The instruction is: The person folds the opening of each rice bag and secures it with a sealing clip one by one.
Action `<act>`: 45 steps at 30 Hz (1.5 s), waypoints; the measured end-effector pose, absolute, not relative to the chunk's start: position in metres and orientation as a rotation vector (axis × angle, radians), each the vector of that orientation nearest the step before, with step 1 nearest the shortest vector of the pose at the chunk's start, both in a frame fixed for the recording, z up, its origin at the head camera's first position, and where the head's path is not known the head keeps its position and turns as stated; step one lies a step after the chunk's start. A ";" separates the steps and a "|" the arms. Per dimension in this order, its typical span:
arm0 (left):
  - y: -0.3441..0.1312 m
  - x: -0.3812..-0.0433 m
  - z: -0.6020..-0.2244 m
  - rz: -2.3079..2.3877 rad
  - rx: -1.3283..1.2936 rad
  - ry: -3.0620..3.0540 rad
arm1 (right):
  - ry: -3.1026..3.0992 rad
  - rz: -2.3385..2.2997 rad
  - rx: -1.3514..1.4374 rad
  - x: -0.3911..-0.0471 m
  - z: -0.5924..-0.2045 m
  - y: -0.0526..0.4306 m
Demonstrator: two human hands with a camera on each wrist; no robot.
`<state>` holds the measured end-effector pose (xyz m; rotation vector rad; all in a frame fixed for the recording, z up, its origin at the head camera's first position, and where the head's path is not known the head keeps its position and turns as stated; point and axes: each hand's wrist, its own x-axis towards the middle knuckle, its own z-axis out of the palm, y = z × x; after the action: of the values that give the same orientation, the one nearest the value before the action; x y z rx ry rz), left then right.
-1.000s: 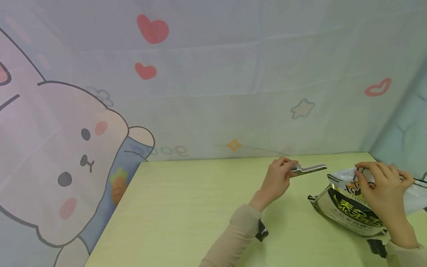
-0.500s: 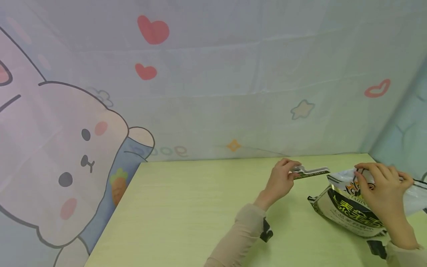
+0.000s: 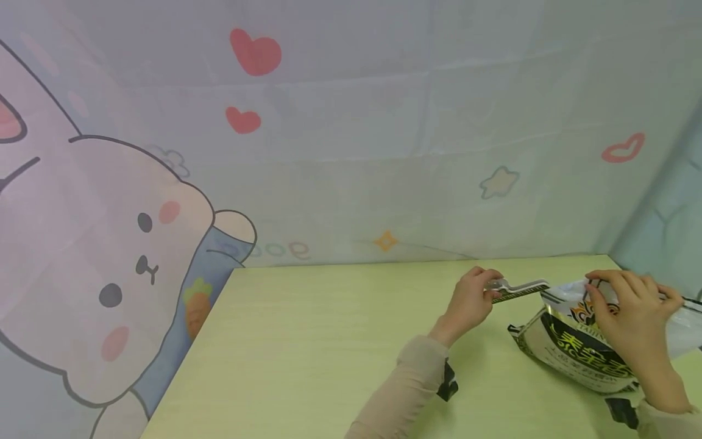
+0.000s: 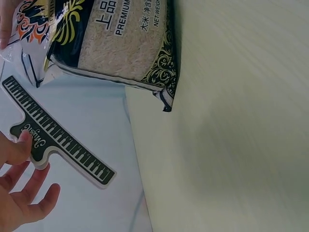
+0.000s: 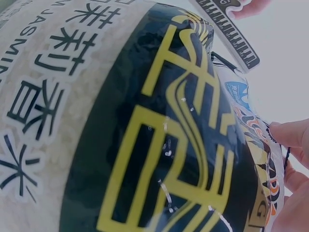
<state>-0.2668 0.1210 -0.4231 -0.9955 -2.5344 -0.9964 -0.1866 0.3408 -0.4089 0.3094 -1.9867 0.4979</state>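
Observation:
My left hand [image 3: 473, 299] pinches a flat clip [image 4: 57, 134] by its tab, thumb on one face and fingers behind. The clip has a piano-key pattern and the word "Music" on it. Its bar points toward the top of a rice bag [image 3: 584, 350]. The bag leans on the table, with rice showing through its clear panel [image 4: 123, 43]. My right hand [image 3: 636, 311] pinches the bag's loose upper edge between thumb and fingers, and the white top folds over beneath it. In the right wrist view the clip's bar overlaps the far side of the bag near its top.
The pale yellow-green table [image 3: 307, 341] runs back to a cloth backdrop [image 3: 351, 152] printed with hearts and a rabbit. A second cloth [image 3: 671, 213] hangs on the right. Black straps show below both wrists.
My left hand has moved to the right and slightly toward me, carrying the clip closer to the bag's top edge. The right hand keeps its hold on the bag, nearly still.

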 end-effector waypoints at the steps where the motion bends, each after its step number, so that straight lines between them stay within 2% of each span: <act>1: 0.122 -0.267 -0.424 -0.988 -0.999 -2.536 | -1.987 0.499 0.307 -0.186 -0.409 0.341; 45: 0.129 -0.279 -0.440 -0.905 -1.041 -2.535 | -1.981 0.503 0.306 -0.188 -0.410 0.342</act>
<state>-0.2790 0.1285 -0.4401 -1.0410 -2.5350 -0.9051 -0.1876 0.3418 -0.4097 0.3063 -1.9809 0.5026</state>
